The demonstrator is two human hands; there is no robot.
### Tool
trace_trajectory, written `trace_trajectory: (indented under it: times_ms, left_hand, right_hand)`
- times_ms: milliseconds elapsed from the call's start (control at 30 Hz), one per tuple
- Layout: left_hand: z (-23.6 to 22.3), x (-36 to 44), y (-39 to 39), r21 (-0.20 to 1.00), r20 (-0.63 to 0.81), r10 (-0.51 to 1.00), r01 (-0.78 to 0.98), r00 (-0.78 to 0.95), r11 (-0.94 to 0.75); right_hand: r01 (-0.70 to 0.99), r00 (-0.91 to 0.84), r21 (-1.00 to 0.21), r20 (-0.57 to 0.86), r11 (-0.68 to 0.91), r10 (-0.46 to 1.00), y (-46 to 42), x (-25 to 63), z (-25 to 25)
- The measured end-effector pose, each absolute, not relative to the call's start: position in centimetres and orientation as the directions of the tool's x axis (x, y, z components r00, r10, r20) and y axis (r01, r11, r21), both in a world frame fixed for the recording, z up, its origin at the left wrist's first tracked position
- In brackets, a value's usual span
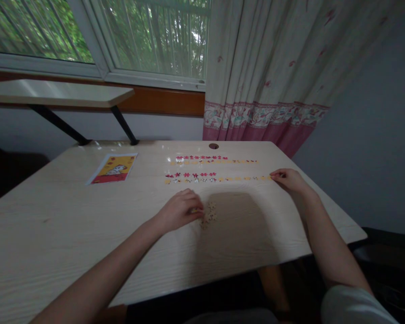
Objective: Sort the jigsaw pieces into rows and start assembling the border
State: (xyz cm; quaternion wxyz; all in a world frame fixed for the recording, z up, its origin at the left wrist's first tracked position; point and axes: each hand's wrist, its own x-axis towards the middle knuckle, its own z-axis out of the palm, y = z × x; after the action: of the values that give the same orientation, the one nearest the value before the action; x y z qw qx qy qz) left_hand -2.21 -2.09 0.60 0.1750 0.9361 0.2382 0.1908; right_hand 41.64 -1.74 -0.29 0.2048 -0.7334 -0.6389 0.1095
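Observation:
My left hand (183, 210) is closed in a pinch, with a small yellowish jigsaw piece (195, 210) between thumb and fingers. Just right of it lies a small pile of jigsaw pieces (209, 215), pale side up. My right hand (286, 179) pinches at the right end of the nearest row of yellow and white jigsaw pieces (238, 179); its fingertips touch a yellow piece (269, 177) there. Behind that row run a row of red pieces (192, 174), another yellow row (219, 161) and a farther red row (202, 157).
A printed picture sheet (114, 169), yellow and red with a white dog, lies at the left. A raised shelf (57, 92) on black supports stands at the back left. The desk (70, 234) has a round cable hole (213, 146) near a curtain (256, 90).

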Motion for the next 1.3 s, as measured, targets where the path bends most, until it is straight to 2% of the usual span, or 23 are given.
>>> trace_trajectory:
  times_ms: [133,333,533,600,700,800,900,1067,1300]
  left_hand:
    - [0.9,-2.8,-1.8,0.469,0.306,0.525,0.354,0.794,-0.809]
    - [0.5,-4.0,-0.9,0.429,0.248,0.534,0.403,0.808,-0.809]
    - [-0.3,-3.9,-0.7,0.444,0.210,0.521,0.394,0.827,-0.805]
    - [-0.3,-3.7,-0.8,0.457,0.203,0.528,0.397,0.825,-0.796]
    - [-0.1,-3.7,-0.9,0.456,0.207,0.528,0.396,0.824,-0.797]
    - [0.0,-3.8,-0.9,0.443,0.198,0.516,0.394,0.833,-0.805]
    - [0.0,-3.8,-0.9,0.453,0.173,0.512,0.393,0.842,-0.800]
    - [0.1,-3.7,-1.0,0.491,0.173,0.510,0.375,0.842,-0.786]
    - [0.0,-3.8,-0.9,0.483,0.203,0.570,0.425,0.796,-0.765]
  right_hand:
    - [0.904,0.123,-0.423,0.103,-0.068,0.987,-1.5,41.3,-0.5]
    - [0.904,0.121,-0.423,0.094,-0.070,0.988,-1.7,40.6,0.0]
    - [0.925,0.102,-0.379,0.264,0.005,0.959,-1.9,37.6,1.1]
    - [0.926,0.012,-0.364,0.293,0.099,0.956,-1.7,35.7,1.4]
    - [0.886,-0.231,-0.336,0.275,0.319,0.933,-1.4,32.3,1.9]
    - [0.805,-0.479,-0.262,0.243,0.532,0.844,-1.4,28.7,2.1]
    - [0.725,-0.650,-0.158,0.167,0.671,0.741,-1.9,25.5,1.9]
    - [0.646,-0.745,-0.079,0.151,0.759,0.649,-3.3,21.5,1.4]
    - [0.639,-0.717,-0.174,0.218,0.749,0.662,-4.3,18.8,0.9]
